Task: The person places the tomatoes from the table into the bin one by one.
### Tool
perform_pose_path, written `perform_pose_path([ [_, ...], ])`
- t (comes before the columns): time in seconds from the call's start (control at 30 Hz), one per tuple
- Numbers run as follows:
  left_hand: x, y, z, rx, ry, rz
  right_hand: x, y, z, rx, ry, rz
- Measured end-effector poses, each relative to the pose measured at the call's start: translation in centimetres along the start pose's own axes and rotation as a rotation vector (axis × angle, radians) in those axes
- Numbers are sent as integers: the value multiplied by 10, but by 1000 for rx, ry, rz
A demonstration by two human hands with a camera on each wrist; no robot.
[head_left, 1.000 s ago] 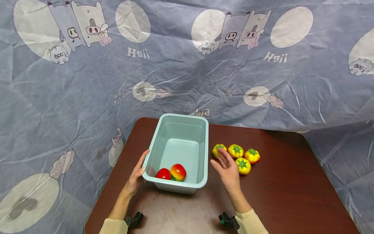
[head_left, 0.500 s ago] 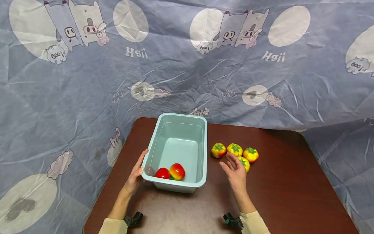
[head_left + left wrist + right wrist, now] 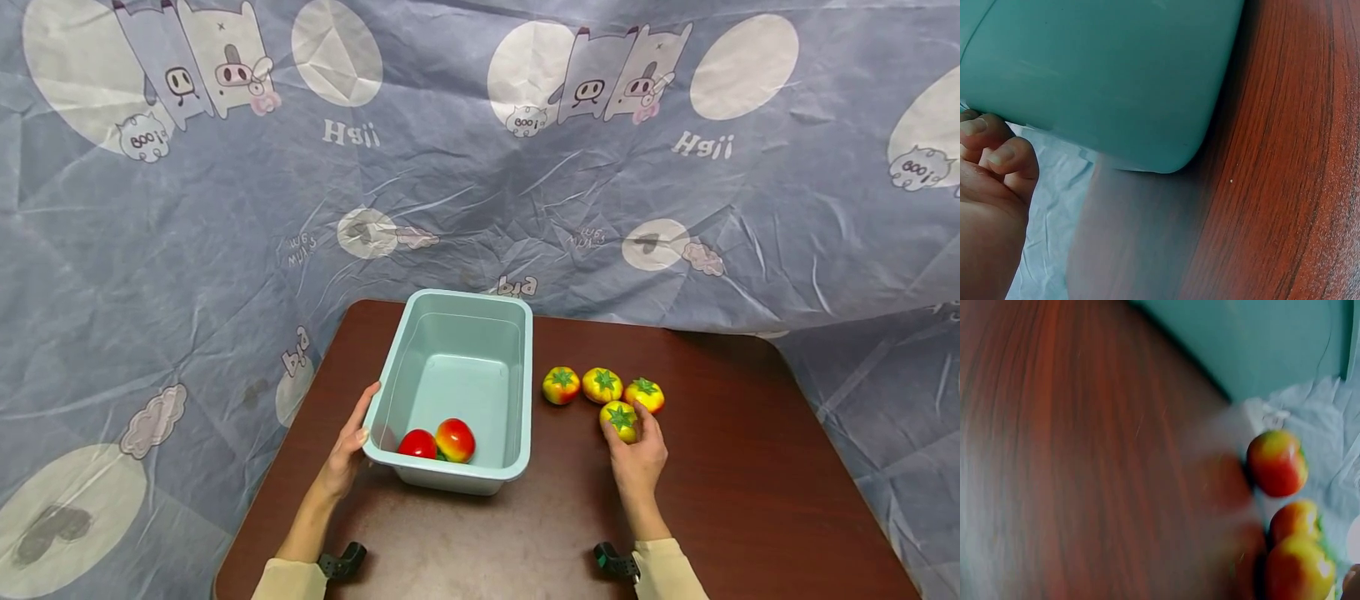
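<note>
My left hand (image 3: pixel 343 454) holds the left side of a pale green plastic bin (image 3: pixel 522 375), thumb on the rim. The left wrist view shows curled fingers (image 3: pixel 1016 156) against the bin's outer wall (image 3: pixel 1116 81). Two red-yellow tomatoes (image 3: pixel 455 440) lie inside at the near end. To the right, my right hand (image 3: pixel 639 458) has thumb and fingers around the sides of the nearest yellow tomato (image 3: pixel 618 421), which sits on the table. In the right wrist view only a bit of that hand shows at the lower right edge, beside the tomato (image 3: pixel 1297 569).
Behind the gripped tomato lie three more: a left one (image 3: pixel 561 386), a middle one (image 3: pixel 602 385) and a right one (image 3: pixel 645 395). All are on the dark brown table (image 3: pixel 750 467). A grey-blue printed cloth (image 3: pixel 465 183) hangs behind the table.
My right hand has moved right from beside the bin to the nearest tomato, and its thumb and fingers have closed around it. The left hand stays on the bin.
</note>
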State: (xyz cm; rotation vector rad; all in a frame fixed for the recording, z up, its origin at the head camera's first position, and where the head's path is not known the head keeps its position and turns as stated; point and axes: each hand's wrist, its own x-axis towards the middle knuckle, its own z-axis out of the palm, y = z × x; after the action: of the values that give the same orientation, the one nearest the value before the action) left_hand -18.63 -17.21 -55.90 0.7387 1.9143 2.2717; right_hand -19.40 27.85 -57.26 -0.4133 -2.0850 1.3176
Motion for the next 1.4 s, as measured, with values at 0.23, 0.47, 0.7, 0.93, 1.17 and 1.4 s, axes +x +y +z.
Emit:
perform_pose_path([
  [0.23,-1,-1,-2,7,4,-5,6,20,-3,-82,28,65],
  [0.47,0,-2,-3,5,10,-6,7,31,-1,-15,-30,187],
  [0.7,0,-2,-2,1,5,4,3,39,6,-1,-43,198],
  [0.93,1,-3,-2,-3,6,-2,1,46,10,-99,-9,162],
  [1.17,0,-3,-2,0,13,-8,2,47,9,-92,-23,162],
  [1.4,0,-3,-2,8,14,-3,0,41,7,-17,-46,219],
])
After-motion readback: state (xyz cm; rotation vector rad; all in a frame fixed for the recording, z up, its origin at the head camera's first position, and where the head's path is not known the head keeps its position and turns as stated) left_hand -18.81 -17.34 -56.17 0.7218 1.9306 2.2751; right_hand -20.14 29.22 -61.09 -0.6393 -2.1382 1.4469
